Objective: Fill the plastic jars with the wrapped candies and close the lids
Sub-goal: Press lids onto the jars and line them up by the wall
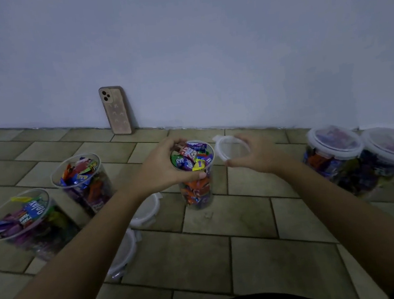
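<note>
The fingers [176, 142] of our left hand [161, 168] curl round the rim of the middle jar [197, 193], which stands on the floor [248, 217] brimful of wrapped candies [192, 157], while the fingers [233, 162] of our right hand [258, 157] pinch a clear lid [230, 149], tilted, just beside its mouth. To seat it well, we judge, we should tuck proud wrappers down, level the lid over the rim and press all round. Two open jars [79, 177] with spare lids [146, 209] stand left, two lidded jars [336, 155] right.
</note>
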